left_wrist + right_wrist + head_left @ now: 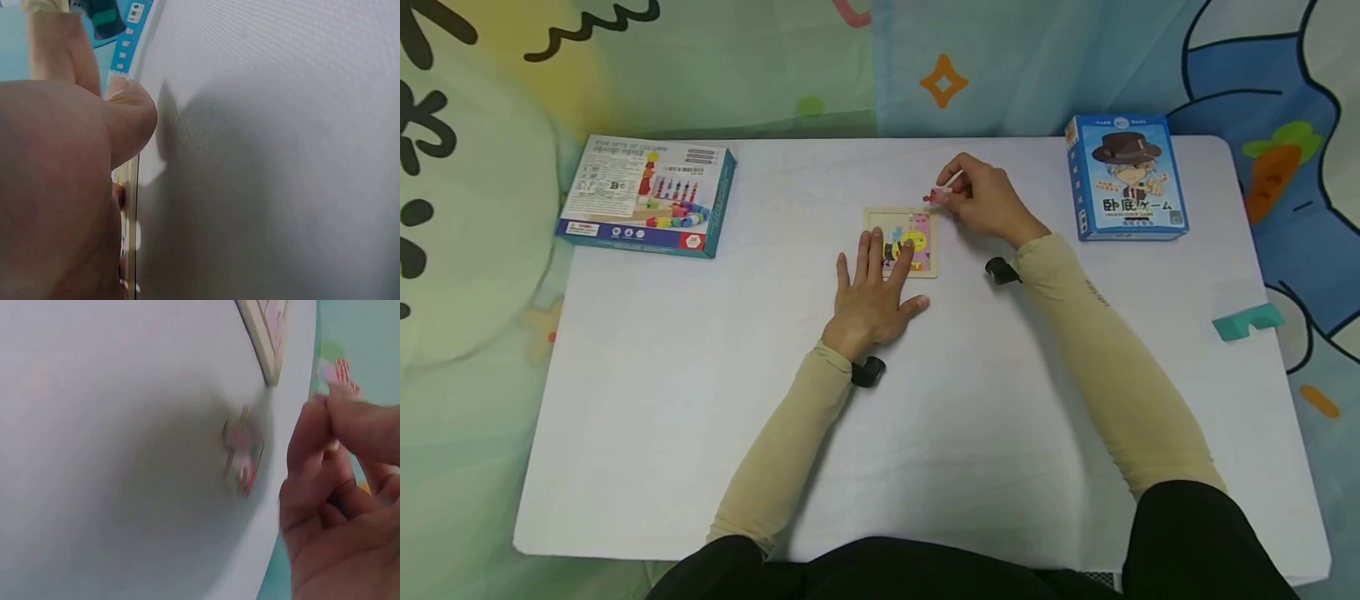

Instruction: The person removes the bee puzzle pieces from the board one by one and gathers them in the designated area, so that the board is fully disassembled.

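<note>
A small square jigsaw puzzle (919, 223) in a pale wooden frame lies on the table, showing a yellow cartoon figure on pink. My left hand (874, 302) rests over its left and lower part with the fingers straight and spread, covering some of the picture. Beyond the frame's upper right corner, my right hand (988, 198) pinches a small red and pink puzzle piece (342, 374) between thumb and fingertips. Another piece (245, 453), blurred, with red stripes, appears over the white surface in the right wrist view; I cannot tell whether it touches the table.
On the white table (700, 400), a toy box (643, 196) lies at the back left and a blue game box (1126, 179) at the back right. A teal arch-shaped block (1247, 321) sits by the right edge. A patterned cloth (737, 75) hangs behind.
</note>
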`<state>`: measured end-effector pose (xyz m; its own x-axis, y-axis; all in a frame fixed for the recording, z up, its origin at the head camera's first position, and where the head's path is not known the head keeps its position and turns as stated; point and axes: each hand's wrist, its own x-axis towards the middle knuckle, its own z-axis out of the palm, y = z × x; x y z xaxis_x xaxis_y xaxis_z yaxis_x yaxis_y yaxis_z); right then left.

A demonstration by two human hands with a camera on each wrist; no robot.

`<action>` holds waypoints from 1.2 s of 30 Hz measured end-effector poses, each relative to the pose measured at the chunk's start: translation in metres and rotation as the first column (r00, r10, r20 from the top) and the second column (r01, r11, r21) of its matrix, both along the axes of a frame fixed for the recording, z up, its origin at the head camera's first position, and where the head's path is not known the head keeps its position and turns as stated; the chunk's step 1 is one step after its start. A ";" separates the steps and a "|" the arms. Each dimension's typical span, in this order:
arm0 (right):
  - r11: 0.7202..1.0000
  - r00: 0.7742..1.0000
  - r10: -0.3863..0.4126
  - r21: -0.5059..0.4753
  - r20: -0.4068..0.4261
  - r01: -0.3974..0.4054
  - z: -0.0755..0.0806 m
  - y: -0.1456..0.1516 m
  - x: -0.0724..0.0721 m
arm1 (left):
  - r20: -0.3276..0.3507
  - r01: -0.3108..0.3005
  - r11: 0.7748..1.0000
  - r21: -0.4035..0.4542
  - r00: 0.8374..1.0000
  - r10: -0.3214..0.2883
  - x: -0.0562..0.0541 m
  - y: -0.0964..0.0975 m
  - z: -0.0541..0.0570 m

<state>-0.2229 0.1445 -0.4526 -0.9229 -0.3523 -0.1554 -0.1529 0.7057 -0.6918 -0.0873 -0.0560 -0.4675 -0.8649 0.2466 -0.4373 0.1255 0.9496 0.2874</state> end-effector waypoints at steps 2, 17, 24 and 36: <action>1.000 1.000 -0.025 -0.010 0.006 0.025 -0.001 0.007 0.001 | 0.001 0.000 1.000 0.001 1.000 0.000 0.000 0.000 0.000; 0.952 0.952 -0.305 -0.033 -0.023 0.305 -0.001 0.051 0.018 | -0.002 -0.008 1.000 0.022 1.000 0.008 0.001 0.000 0.002; 0.955 0.953 -0.298 0.003 -0.058 0.298 -0.004 0.064 0.024 | 0.000 -0.006 1.000 0.020 1.000 0.006 0.001 0.000 0.000; 0.951 0.952 -0.306 0.035 -0.002 0.306 -0.008 0.071 0.035 | 0.010 -0.006 0.999 0.041 1.000 0.005 0.001 0.000 0.000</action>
<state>-0.1878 0.2156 -0.4605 -0.9850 -0.0472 -0.1659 0.0767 0.7415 -0.6665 -0.0865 -0.0563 -0.4671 -0.8621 0.2597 -0.4352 0.1171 0.9376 0.3275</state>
